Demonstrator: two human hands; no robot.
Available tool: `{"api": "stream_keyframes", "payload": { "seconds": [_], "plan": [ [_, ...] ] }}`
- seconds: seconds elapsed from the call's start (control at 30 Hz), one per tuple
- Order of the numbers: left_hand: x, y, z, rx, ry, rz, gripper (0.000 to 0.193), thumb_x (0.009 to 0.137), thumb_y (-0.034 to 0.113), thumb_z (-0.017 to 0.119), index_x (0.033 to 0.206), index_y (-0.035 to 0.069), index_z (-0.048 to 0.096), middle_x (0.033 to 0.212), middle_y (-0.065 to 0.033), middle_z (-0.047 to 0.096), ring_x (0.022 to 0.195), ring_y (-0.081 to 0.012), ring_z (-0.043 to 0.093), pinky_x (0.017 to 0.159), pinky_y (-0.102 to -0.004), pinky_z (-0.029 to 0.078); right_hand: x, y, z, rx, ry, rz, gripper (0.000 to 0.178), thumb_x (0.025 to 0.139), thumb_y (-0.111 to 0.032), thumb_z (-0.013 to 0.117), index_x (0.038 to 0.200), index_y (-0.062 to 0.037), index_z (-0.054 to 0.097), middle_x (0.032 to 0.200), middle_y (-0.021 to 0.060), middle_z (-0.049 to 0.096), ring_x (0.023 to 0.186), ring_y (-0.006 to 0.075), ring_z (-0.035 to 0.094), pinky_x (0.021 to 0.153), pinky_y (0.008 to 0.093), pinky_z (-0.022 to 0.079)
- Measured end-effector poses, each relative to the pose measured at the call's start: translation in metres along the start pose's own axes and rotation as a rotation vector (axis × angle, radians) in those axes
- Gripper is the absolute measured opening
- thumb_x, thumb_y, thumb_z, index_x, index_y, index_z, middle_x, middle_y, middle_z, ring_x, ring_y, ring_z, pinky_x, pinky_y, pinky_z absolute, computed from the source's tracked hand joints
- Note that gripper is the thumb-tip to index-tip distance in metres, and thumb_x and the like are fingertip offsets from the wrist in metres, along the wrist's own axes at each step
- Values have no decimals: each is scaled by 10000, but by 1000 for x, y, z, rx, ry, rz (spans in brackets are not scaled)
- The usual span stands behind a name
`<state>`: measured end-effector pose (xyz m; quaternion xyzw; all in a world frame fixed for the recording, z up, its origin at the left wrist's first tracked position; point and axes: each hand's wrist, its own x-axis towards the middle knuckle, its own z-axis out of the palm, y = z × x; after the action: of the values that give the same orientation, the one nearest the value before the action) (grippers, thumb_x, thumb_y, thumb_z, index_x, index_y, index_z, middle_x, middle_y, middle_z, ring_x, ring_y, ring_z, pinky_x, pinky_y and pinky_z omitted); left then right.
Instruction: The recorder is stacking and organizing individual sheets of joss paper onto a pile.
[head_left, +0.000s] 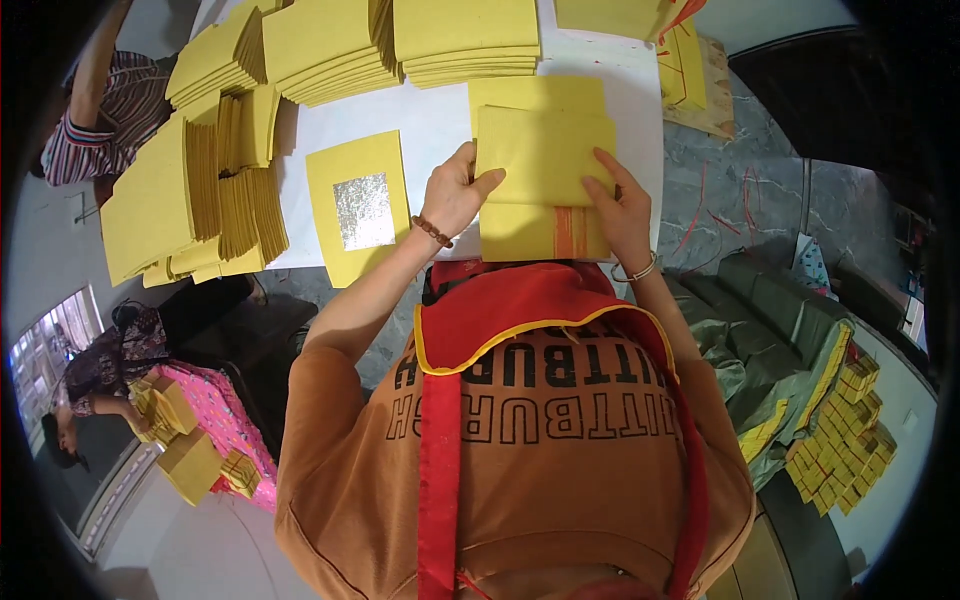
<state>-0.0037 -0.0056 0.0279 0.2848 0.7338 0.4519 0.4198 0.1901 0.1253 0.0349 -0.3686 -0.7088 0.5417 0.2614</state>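
Yellow joss paper (pixel 545 150) lies in front of me at the table's near edge, folded or stacked in layers, with an orange striped patch (pixel 572 232) on its lower part. My left hand (pixel 460 195) grips its left edge, the thumb on top and the fingers curled. At its right edge my right hand (pixel 622 205) holds it between thumb and fingers. Another yellow sheet (pixel 535 92) shows beneath its far edge. Left of my left wrist, a separate yellow sheet (pixel 375 150) bears a silver foil square (pixel 364 212).
Thick stacks of yellow paper (pixel 330 45) line the table's (pixel 310 125) far side, and more piles (pixel 150 200) stand at left. One person (pixel 120 105) is at the far left; another (pixel 125 345) handles yellow bundles (pixel 190 465). Tied bundles (pixel 840 440) are heaped at right.
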Motion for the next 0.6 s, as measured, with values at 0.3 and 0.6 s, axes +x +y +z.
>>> {"api": "stream_keyframes", "payload": {
  "seconds": [0.3,0.6],
  "plan": [
    [-8,20,1,111,61,8,291,796,190,626,974,4,493,682,-109,617,578,-222,575,537,-328,427,4,-2,6,-33,61,50,359,788,-101,623,1135,-25,573,977,130,630,835,165,594,739,259,453],
    [-15,56,2,790,367,718,429,763,170,634,1151,57,491,1148,-146,489,1058,-301,442,839,-407,349,8,2,4,-134,46,38,360,772,-118,635,1120,-36,585,984,149,635,851,212,615,746,290,466]
  ]
}}
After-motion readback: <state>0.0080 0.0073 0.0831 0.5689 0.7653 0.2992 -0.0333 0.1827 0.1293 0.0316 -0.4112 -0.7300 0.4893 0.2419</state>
